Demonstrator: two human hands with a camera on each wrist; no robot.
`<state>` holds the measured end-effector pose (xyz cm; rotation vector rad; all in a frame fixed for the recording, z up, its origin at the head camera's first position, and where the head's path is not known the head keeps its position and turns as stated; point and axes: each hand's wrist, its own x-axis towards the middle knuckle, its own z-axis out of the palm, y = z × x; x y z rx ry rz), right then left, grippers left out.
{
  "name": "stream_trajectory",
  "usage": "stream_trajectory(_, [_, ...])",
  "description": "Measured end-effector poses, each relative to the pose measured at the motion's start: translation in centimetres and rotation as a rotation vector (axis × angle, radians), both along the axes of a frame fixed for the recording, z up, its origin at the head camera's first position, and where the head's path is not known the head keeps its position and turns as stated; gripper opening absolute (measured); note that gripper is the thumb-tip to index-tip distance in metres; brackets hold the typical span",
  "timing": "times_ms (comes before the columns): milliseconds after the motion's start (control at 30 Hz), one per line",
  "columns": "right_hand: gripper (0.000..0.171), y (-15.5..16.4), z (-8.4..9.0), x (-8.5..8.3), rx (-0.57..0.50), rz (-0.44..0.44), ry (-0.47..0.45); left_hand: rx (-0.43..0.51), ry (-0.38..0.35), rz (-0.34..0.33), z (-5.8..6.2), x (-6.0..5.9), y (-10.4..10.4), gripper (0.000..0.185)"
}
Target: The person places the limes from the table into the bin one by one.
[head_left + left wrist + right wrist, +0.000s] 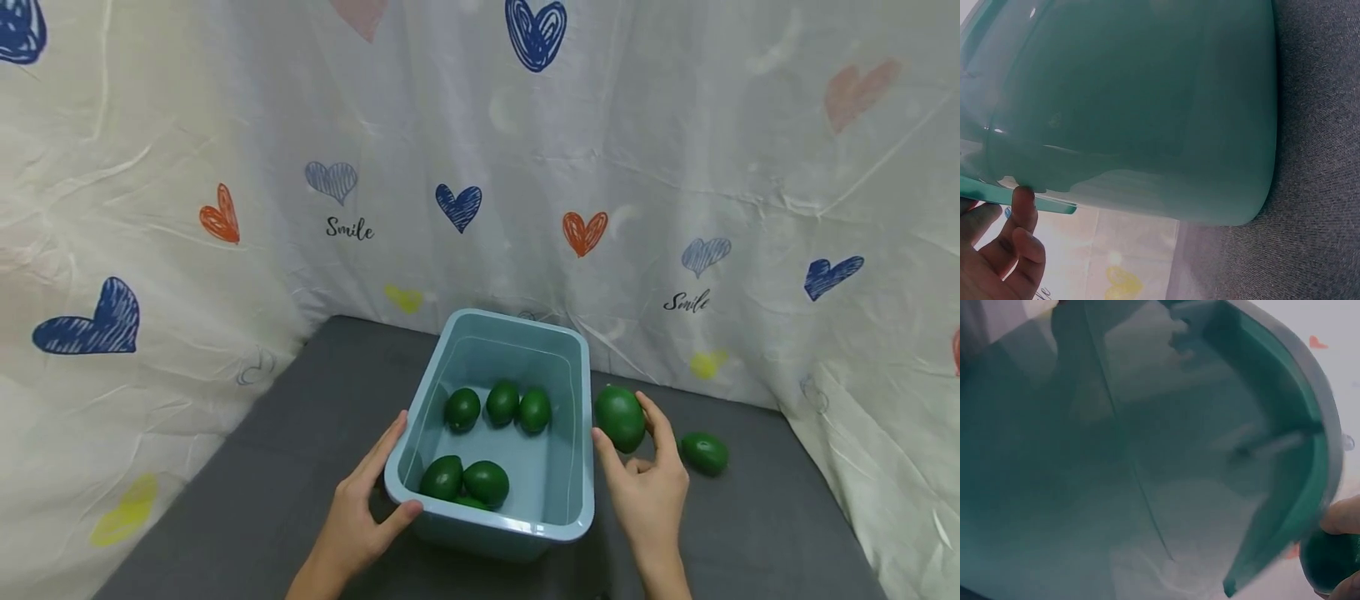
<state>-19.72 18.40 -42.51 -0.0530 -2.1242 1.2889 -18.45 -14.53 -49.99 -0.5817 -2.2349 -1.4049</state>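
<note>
A light blue plastic bin [510, 521] stands on the grey tabletop with several green avocados inside, among them one avocado [462, 409] in the far group and another avocado [486, 483] at the near end. My left hand [358, 517] holds the bin's near left corner, thumb at the front rim and fingers along the left side. In the left wrist view, its fingertips [1024, 203] touch the rim from below. Just outside the right rim, my right hand [651, 492] grips an avocado [620, 418] between thumb and fingers. The right wrist view shows part of that avocado [1329, 559].
One more avocado [705, 453] lies on the dark grey tabletop [780, 517] to the right of my right hand. A white curtain [420, 108] printed with hearts hangs behind the table and along both sides.
</note>
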Motion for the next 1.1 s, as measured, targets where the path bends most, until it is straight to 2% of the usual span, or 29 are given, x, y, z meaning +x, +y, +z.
stream_trajectory(300, [0.068,-2.0,0.0,-0.1,0.023,0.081,0.033,-0.014,0.008,0.015,0.1,-0.1,-0.3,0.095])
stream_trajectory(467, [0.068,-2.5,0.1,-0.1,0.021,0.119,0.014,-0.018,0.002,0.017,0.0,0.1,-0.3,0.096])
stream_trajectory(767, [0.067,-2.6,-0.2,0.1,0.046,0.137,-0.027,-0.005,-0.002,-0.006,-0.1,0.1,0.1,0.095])
stream_trajectory(1100, [0.067,-2.5,-0.2,-0.2,0.037,0.149,-0.038,-0.008,-0.009,0.001,-0.2,0.0,0.2,0.096])
